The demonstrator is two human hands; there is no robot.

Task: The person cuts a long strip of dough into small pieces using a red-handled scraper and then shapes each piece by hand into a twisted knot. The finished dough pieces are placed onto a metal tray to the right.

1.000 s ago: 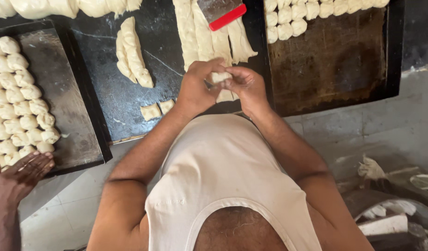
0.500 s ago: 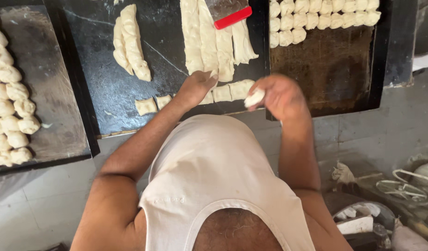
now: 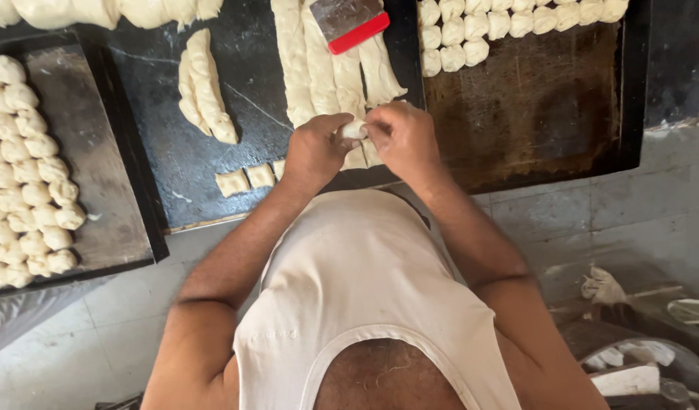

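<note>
Since half a second ago, both hands have come together again over the near edge of the black work surface (image 3: 213,175); the right hand, which was out by the right tray, is back at centre.

Head view, counts: one small dough piece (image 3: 355,129) is held between the two hands. Three cut dough squares (image 3: 247,179) lie in a row on the black surface just left of the left wrist. Four long dough strips (image 3: 319,68) run up the middle of the surface, with one twisted dough length (image 3: 204,87) apart to their left. One scraper (image 3: 349,23) with a red handle edge lies on the strips. Two baking trays: the left tray (image 3: 107,175) carries many shaped pieces in about three columns, the right tray (image 3: 539,114) two short rows along its far edge.

Hands: the left hand (image 3: 313,152) is curled, fingertips pinching the dough piece. The right hand (image 3: 403,137) is likewise closed on its other end.

Obscured: the hands cover most of the dough piece and the near ends of the strips. The left tray's count is cut off by the frame edge; a further dough mass (image 3: 99,11) is cropped at the top.
</note>
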